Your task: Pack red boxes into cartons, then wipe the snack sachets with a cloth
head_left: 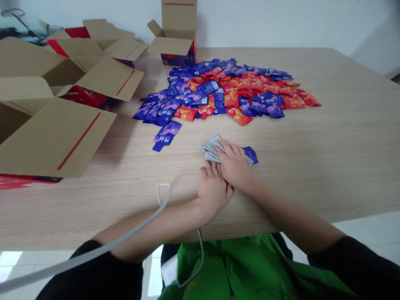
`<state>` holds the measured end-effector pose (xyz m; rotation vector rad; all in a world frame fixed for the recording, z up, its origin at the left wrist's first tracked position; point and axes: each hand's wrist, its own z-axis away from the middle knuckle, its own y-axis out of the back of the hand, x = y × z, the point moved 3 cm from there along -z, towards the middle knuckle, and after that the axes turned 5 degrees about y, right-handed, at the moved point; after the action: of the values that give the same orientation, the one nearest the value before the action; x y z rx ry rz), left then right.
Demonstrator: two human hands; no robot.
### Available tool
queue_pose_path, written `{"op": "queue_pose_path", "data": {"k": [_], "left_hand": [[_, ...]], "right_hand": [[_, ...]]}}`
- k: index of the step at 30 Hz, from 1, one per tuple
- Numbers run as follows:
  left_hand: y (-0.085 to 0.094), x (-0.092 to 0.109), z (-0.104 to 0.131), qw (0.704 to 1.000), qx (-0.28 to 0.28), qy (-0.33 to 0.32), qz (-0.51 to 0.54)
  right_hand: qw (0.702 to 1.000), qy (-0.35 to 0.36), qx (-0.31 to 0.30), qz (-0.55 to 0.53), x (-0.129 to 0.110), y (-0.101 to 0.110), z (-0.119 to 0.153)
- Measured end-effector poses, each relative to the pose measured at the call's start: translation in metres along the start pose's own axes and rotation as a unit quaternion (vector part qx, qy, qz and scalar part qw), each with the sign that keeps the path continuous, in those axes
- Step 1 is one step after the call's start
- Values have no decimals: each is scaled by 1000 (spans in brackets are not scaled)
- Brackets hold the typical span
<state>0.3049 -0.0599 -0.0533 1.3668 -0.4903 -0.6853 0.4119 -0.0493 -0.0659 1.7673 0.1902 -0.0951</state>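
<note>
A small bundle of silver-grey sachets (pixel 211 146), back sides up, lies near the middle of the table. My right hand (pixel 235 164) covers its right part, with the fingers curled over it. Bent fingers of my left hand (pixel 214 189) press at the bundle's near edge, and the two hands touch each other. From beneath the right hand a blue-purple sachet end (pixel 251 154) sticks out. How many sachets are in the bundle is hidden. A single purple sachet (pixel 167 134) lies apart, left of the hands.
Beyond the hands spreads a wide heap of purple and red-orange sachets (pixel 218 89). Open cardboard boxes (pixel 84 129) crowd the left side, flaps spread outward. Another open box (pixel 178 46) stands at the back. A pale cable (pixel 125 238) crosses over my left forearm.
</note>
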Motion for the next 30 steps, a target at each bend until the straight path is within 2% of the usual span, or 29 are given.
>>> {"op": "queue_pose_path", "data": {"k": [3, 12, 17, 19, 22, 26, 28, 30], "left_hand": [[-1, 1, 0, 1000, 1, 8, -1], [-2, 0, 0, 1000, -6, -4, -15], [-3, 0, 1, 1000, -1, 1, -14], [-4, 0, 1, 1000, 2, -1, -12], [-5, -1, 1, 1000, 8, -3, -12], [-3, -1, 1, 1000, 8, -9, -12], [-2, -1, 1, 1000, 1, -11, -14], [-2, -1, 1, 1000, -3, -10, -17]], "right_hand": [[999, -13, -3, 30, 11, -1, 9], [987, -135, 29, 76, 78, 7, 51], [990, -134, 27, 38, 101, 15, 46], [992, -118, 55, 6, 94, 23, 35], [995, -58, 79, -33, 61, 27, 17], [999, 10, 23, -23, 16, 12, 7], [1000, 23, 8, -1, 11, 5, 10], [1000, 5, 14, 17, 19, 4, 17]]}}
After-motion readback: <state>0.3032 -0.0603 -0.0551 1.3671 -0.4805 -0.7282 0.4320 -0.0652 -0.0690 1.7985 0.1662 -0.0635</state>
